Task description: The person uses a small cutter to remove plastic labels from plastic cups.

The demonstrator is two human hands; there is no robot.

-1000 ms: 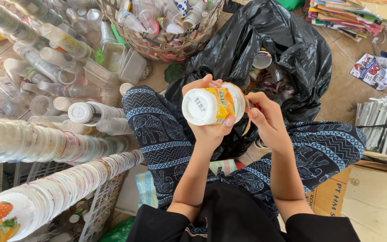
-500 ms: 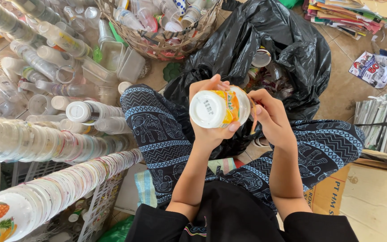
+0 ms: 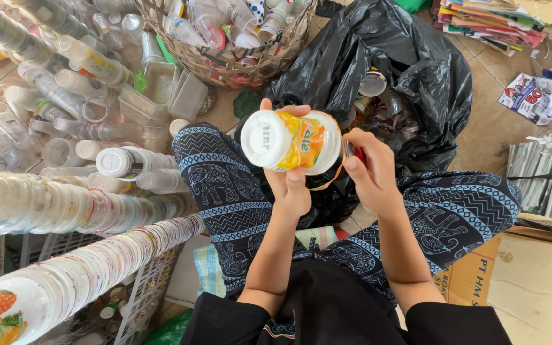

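My left hand grips a white plastic cup with an orange and yellow printed wrap, held on its side with the white bottom facing me. My right hand is at the cup's far end, fingers pinched on a small red object and a thin strip of the wrap that curls off under the cup. Both hands hover over my lap, above patterned dark blue trousers. An open black plastic bag lies just beyond the hands.
Long stacks of nested plastic cups lie at the left on a white crate. Loose clear bottles and cups cover the floor at upper left. A woven basket of plastic sits at top. Stacked papers and cardboard are at right.
The cup has tilted slightly and shifted a little right in my left hand. My right hand has kept working at the wrap's edge, drawing the strip downward.
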